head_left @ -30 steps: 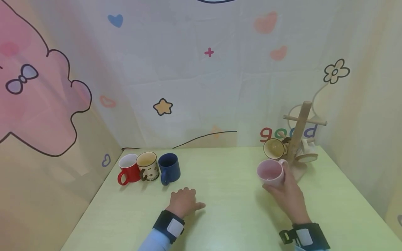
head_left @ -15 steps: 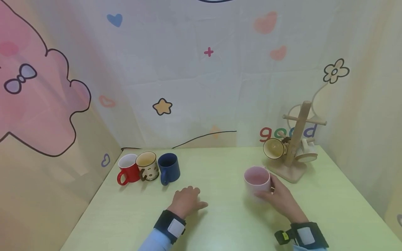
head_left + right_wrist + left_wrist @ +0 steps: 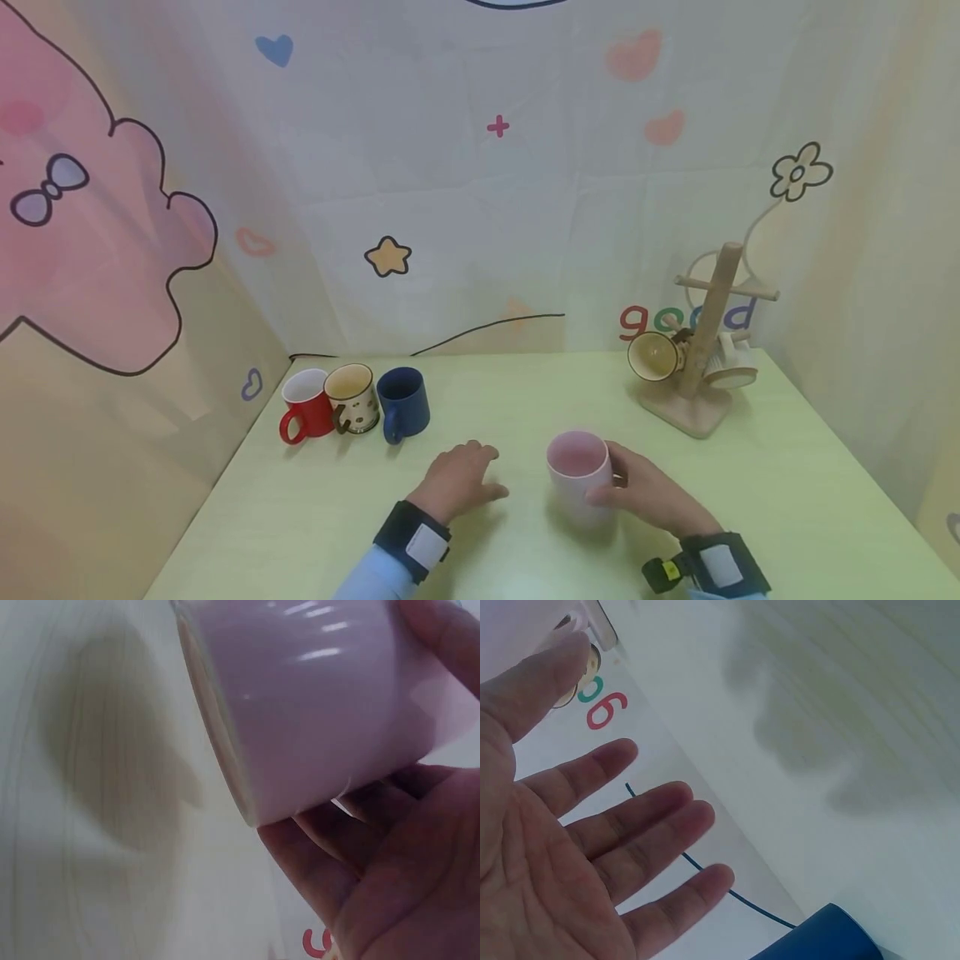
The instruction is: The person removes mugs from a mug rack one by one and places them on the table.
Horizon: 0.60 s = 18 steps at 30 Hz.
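Nearest, the right hand [image 3: 656, 496] holds the pink mug [image 3: 576, 483], its grip closed on the handle side with the thumb against the wall. The mug is roughly upright and raised over the tabletop [image 3: 517, 400], its base clear of the surface in the right wrist view. The left hand's grip [image 3: 459, 482] is wide, fingers extended and holding nothing, just beside the mug without touching it.

The mug looks like glazed ceramic: probably rigid, moderately heavy for its size, and breakable if knocked. Its glossy wall may slip under fingertips, so the handle seems the surest hold, with the thumb or the other palm steadying the side.

Farther off to the left, the blue mug [image 3: 408, 408], spotted mug [image 3: 360, 408] and red mug [image 3: 315, 414] stand upright in a close row. At the back right, a wooden stand [image 3: 710, 325] bears a cream-lined mug [image 3: 654, 357] and a whitish mug [image 3: 731, 367], both tilted, before a printed cloth [image 3: 465, 167].
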Each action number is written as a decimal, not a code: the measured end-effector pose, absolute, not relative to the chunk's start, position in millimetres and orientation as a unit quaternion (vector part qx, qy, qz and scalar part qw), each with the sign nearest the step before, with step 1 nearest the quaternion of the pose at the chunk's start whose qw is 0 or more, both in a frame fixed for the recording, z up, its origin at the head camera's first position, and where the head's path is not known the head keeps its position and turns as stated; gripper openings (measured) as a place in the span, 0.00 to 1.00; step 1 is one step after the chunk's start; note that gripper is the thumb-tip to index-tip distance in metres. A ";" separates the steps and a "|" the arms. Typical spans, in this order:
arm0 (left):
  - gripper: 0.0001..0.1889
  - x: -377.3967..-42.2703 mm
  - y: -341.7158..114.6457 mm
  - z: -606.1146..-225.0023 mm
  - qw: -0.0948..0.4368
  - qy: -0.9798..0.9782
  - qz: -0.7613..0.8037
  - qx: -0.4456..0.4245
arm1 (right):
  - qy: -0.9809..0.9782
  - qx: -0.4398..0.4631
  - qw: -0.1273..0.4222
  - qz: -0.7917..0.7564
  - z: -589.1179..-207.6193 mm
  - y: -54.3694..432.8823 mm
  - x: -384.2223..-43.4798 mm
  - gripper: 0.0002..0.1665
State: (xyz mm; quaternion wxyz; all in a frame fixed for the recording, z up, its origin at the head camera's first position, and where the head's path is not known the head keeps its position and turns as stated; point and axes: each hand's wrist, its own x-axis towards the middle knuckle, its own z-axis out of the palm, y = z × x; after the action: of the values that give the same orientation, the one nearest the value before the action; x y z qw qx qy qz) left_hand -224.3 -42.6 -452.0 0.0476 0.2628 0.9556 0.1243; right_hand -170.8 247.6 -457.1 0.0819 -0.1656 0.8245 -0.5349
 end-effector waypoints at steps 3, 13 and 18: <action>0.30 -223.6 -40.2 -451.4 0.049 0.951 0.125 0.279 | 0.812 -0.191 0.117 -0.539 -458.1 244.1 -170.2 0.40; 0.35 -223.4 -32.9 -453.6 0.061 0.929 0.139 0.338 | 0.799 -0.242 0.193 -0.515 -460.9 230.4 -169.2 0.41; 0.31 -221.5 -31.4 -457.1 0.075 0.912 0.146 0.376 | 0.790 -0.262 0.220 -0.510 -460.7 227.3 -169.1 0.40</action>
State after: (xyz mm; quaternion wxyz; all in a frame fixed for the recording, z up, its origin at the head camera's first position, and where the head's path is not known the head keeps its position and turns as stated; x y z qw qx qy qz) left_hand -221.5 -31.4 -457.1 0.0750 0.3760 0.9119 0.1462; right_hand -169.1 227.3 -460.7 0.2197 -0.2617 0.7897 -0.5095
